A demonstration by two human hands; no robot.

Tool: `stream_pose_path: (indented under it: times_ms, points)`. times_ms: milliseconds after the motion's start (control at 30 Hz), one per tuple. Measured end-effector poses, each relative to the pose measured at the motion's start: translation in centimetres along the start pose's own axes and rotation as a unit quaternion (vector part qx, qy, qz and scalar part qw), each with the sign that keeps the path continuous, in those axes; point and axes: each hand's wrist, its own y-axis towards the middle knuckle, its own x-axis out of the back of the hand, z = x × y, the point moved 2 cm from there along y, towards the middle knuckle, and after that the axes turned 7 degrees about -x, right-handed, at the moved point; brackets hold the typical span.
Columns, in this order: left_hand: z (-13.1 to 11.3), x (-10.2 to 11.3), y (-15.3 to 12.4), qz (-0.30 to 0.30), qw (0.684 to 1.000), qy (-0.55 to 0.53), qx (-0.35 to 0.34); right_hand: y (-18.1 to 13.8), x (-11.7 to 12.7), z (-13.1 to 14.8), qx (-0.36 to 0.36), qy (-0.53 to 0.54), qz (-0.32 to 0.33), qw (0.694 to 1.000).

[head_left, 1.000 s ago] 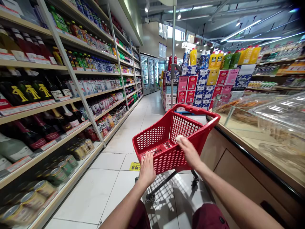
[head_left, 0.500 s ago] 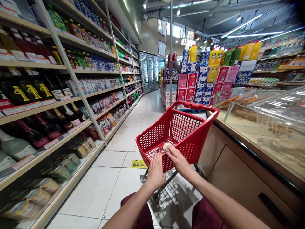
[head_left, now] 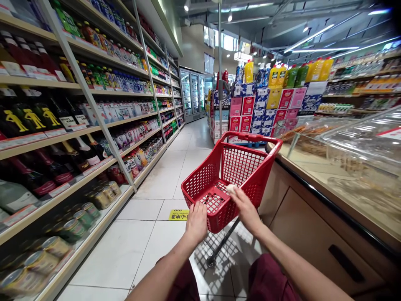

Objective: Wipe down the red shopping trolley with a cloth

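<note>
A small red shopping cart (head_left: 244, 163) with a perforated plastic basket stands on the floor before me. My left hand (head_left: 197, 223) is at the basket's near left corner, its fingers bent over the rim. On the right side rim rests my right hand (head_left: 246, 211), closed on a crumpled white cloth (head_left: 231, 189), which shows only in part beyond the fingertips. The basket floor is a grid, and no goods show on it.
Drink shelves (head_left: 122, 121) line the left side. On the right runs a counter (head_left: 297, 200) with clear covers over food. Stacked cartons (head_left: 247, 113) topped with bottles stand ahead, near a metal pole (head_left: 219, 62). A yellow floor sign (head_left: 178, 215) lies left of the cart.
My right hand has slid with the cloth outward and to the right along the rim. My left hand has shifted left, and the cart has turned slightly.
</note>
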Motion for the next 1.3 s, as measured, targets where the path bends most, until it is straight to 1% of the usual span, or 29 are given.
stream_pose_path:
  times_ms: [67, 100, 167, 233, 300, 367, 467, 533, 600, 700, 767, 833, 900, 967, 1033, 1133, 1200, 1300]
  points:
    - [-0.3, 0.5, -0.4, -0.006, 1.000, -0.004, -0.028, 0.3, 1.4, -2.1, -0.045, -0.017, -0.011, 0.999]
    - [-0.1, 0.9, -0.6, -0.006, 0.999, -0.010, -0.046, 0.5, 2.1, -3.0, -0.051, -0.021, -0.007, 0.998]
    - [0.8, 1.5, -0.7, -0.009, 0.997, -0.022, -0.068, 0.7, 3.1, -4.1, -0.046, -0.024, 0.013, 0.999]
    - [1.9, 2.0, -0.4, -0.014, 0.997, -0.018, -0.073, 0.9, 3.7, -4.5, -0.046, -0.032, 0.028, 0.998]
    - [2.4, 2.0, 0.2, -0.019, 0.997, -0.002, -0.072, 0.8, 3.8, -4.1, -0.058, -0.042, 0.020, 0.997]
    - [1.6, 1.4, 0.8, -0.017, 0.997, 0.003, -0.073, 0.2, 3.7, -3.0, -0.072, -0.048, -0.005, 0.996]
    - [-0.4, 0.1, 1.4, -0.030, 0.998, -0.023, -0.051, -2.4, 3.6, -0.4, -0.066, -0.046, -0.030, 0.996]
    - [-1.1, -0.5, 1.3, -0.049, 0.996, -0.045, -0.051, -4.7, 4.0, 0.9, -0.039, -0.043, -0.021, 0.998]
    - [-0.5, -0.7, 0.9, -0.063, 0.996, -0.054, -0.025, -6.5, 4.7, 1.2, -0.020, -0.049, -0.007, 0.999]
    - [1.5, -0.8, 0.5, -0.044, 0.997, -0.059, 0.025, -7.5, 5.0, 0.7, -0.036, -0.068, -0.023, 0.997]
    - [2.1, -0.9, 0.5, -0.024, 0.997, -0.068, 0.014, -7.3, 3.8, 0.9, -0.050, -0.065, -0.043, 0.996]
    - [1.9, -1.0, 0.7, -0.015, 0.997, -0.074, -0.005, -6.6, 1.4, 2.0, -0.054, -0.048, -0.056, 0.996]
    - [1.4, -1.2, 1.0, -0.012, 0.997, -0.078, -0.018, -5.7, -1.2, 3.6, -0.044, -0.029, -0.065, 0.996]
    - [1.0, -1.4, 1.4, -0.012, 0.996, -0.082, -0.031, -4.9, -2.8, 4.9, -0.015, -0.015, -0.060, 0.998]
    - [1.1, -1.4, 1.6, -0.010, 0.995, -0.084, -0.044, -4.3, -3.0, 5.4, 0.040, -0.011, -0.035, 0.999]
    - [1.6, -1.2, 1.7, -0.004, 0.995, -0.087, -0.054, -4.1, -2.4, 4.9, 0.098, -0.031, -0.009, 0.995]
    - [2.1, -0.9, 1.7, 0.003, 0.995, -0.087, -0.052, -4.8, -3.0, 4.3, 0.101, -0.053, -0.009, 0.993]
    - [2.4, -0.6, 1.7, 0.021, 0.995, -0.088, -0.046, -7.3, -5.9, 3.8, 0.083, -0.091, 0.002, 0.992]
